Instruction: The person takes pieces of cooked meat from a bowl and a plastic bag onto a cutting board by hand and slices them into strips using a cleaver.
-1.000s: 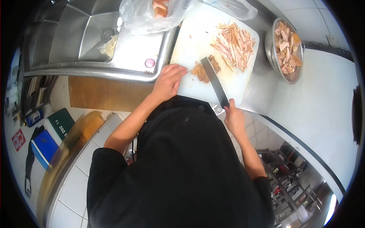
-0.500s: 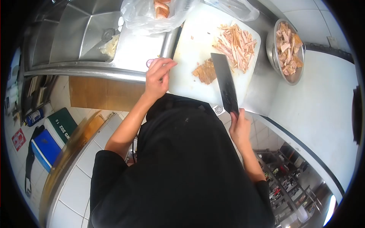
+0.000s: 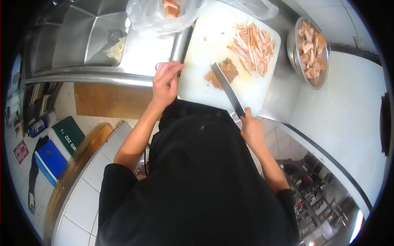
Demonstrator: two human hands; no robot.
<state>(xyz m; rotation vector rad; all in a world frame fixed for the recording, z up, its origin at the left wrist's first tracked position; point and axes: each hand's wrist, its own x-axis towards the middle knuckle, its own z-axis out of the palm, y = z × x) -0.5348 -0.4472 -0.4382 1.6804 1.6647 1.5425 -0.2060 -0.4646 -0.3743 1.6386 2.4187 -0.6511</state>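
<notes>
My right hand (image 3: pixel 253 132) is closed round the handle of a cleaver (image 3: pixel 229 91). Its blade is across a flat piece of browned meat (image 3: pixel 230 69) near the middle of the white cutting board (image 3: pixel 201 53), with meat showing on both sides. Just off the board's left edge, my left hand (image 3: pixel 165 84) hovers with loosely bent fingers, thumb apart, and nothing visible in it. A small purplish thing (image 3: pixel 158 65) shows by its fingers; I cannot make out what it is. Sliced meat strips (image 3: pixel 254 49) are heaped on the board's upper right.
Right of the board, a metal bowl (image 3: pixel 292 57) holds meat chunks (image 3: pixel 312 53). A clear plastic bag (image 3: pixel 143 20) with a meat piece (image 3: pixel 171 9) lies above left, another bag (image 3: pixel 260 9) behind the board. The steel sink (image 3: pixel 74 41) is left, a pale counter (image 3: pixel 340 98) right.
The cleaver has moved left from beside the strips onto the browned meat, its blade now seen more edge-on. My left hand has shifted slightly left.
</notes>
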